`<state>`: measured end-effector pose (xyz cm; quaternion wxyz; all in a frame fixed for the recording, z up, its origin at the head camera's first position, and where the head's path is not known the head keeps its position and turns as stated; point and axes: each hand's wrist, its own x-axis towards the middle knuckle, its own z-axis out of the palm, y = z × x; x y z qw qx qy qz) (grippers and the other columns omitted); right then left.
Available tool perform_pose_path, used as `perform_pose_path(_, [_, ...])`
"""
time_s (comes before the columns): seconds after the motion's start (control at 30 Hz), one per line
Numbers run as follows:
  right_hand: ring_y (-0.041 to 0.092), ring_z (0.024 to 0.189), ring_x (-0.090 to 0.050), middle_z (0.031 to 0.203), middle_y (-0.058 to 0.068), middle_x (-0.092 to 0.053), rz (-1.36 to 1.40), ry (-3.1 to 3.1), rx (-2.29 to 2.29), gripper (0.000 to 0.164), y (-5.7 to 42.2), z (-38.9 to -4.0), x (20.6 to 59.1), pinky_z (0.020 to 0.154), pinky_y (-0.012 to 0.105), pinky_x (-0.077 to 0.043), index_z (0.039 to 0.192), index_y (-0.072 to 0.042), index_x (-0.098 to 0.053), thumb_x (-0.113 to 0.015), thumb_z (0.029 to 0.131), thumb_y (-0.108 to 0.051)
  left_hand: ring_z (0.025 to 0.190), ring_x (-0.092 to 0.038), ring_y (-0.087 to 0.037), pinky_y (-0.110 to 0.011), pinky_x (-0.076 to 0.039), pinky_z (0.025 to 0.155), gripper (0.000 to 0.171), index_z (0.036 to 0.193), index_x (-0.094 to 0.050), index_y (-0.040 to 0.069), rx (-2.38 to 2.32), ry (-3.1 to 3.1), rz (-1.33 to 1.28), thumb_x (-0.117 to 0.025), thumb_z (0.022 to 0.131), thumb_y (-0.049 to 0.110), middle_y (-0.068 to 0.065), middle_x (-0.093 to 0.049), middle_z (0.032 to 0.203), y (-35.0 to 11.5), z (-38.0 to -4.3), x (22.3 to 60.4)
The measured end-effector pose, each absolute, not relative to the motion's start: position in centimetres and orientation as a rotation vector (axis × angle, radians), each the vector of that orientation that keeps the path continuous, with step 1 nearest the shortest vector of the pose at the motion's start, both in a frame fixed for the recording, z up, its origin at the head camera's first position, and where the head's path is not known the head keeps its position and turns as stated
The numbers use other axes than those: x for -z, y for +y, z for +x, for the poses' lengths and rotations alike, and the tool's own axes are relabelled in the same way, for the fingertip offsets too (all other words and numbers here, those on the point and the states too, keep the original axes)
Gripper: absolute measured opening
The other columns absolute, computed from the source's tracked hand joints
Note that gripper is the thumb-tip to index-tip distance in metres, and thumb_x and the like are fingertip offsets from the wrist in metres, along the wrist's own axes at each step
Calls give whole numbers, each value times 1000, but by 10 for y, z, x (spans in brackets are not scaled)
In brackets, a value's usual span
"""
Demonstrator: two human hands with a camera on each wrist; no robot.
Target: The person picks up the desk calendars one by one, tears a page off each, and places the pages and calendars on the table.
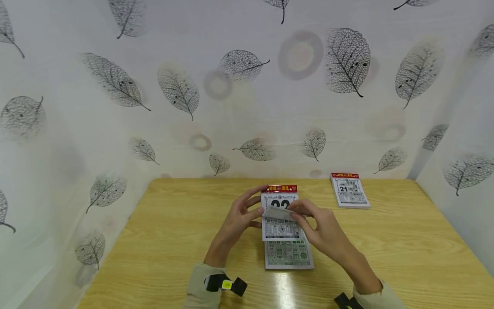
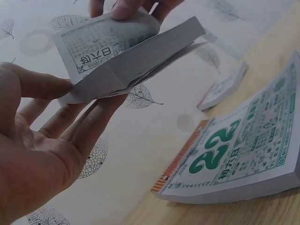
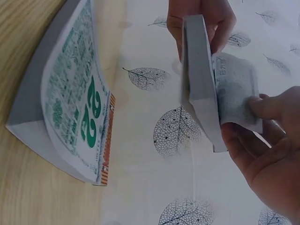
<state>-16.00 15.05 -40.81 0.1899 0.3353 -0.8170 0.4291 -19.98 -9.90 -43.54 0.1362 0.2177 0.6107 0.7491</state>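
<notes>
Above the table, my left hand (image 1: 240,213) grips a thick tear-off calendar pad (image 1: 281,232) by its left edge, thumb on the front and fingers behind. The pad has a red header strip and a large black 22. My right hand (image 1: 322,227) pinches a thin printed sheet (image 1: 278,213) between thumb and fingers. That sheet is curled up off the pad's face, as the right wrist view shows with the sheet (image 3: 236,89) bent beside the pad's edge (image 3: 201,70). Below lies a second calendar pad (image 2: 225,154) with a green 22, partly hidden in the head view.
A third calendar pad (image 1: 350,192), showing 21, lies at the back right of the wooden table (image 1: 173,223). A pale leaf-patterned backdrop (image 1: 247,107) rises along the table's back edge and sides.
</notes>
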Motion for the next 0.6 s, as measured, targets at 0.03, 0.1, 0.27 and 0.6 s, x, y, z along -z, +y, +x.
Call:
perform_pose_path(0.03, [20, 95, -75, 105, 1, -75, 953, -2298, -1199, 31, 150, -161, 407, 78, 32, -62, 112, -9, -66, -69, 90, 12, 114, -64, -33, -39, -63, 74, 57, 156, -44, 18, -2167, 1770, 629, -58, 102, 5, -18, -52, 149, -99, -200, 436])
perform_pose_path(0.1, [21, 96, -74, 108, 3, -74, 973, -2306, -1192, 34, 150, -163, 406, 78, 33, -62, 115, -8, -65, -70, 89, 13, 114, -64, -34, -39, -63, 74, 56, 155, -45, 19, -2166, 1770, 627, -58, 103, 5, -17, -52, 149, -99, -200, 435])
perform_pose_path(0.27, [23, 99, -73, 110, 4, -74, 984, -2297, -1195, 40, 151, -167, 402, 78, 33, -62, 118, -8, -65, -69, 87, 17, 115, -63, -32, -38, -63, 74, 55, 155, -46, 19, -2162, 1762, 631, -57, 103, 5, -15, -50, 151, -98, -200, 436])
perform_pose_path(0.6, [28, 104, -71, 124, 11, -70, 1025, -2333, -1181, 35, 156, -171, 400, 71, 28, -58, 98, -14, -75, -66, 87, 17, 114, -65, -32, -39, -62, 76, 53, 155, -44, 16, -2158, 1766, 632, -55, 104, 7, -16, -49, 150, -97, -199, 435])
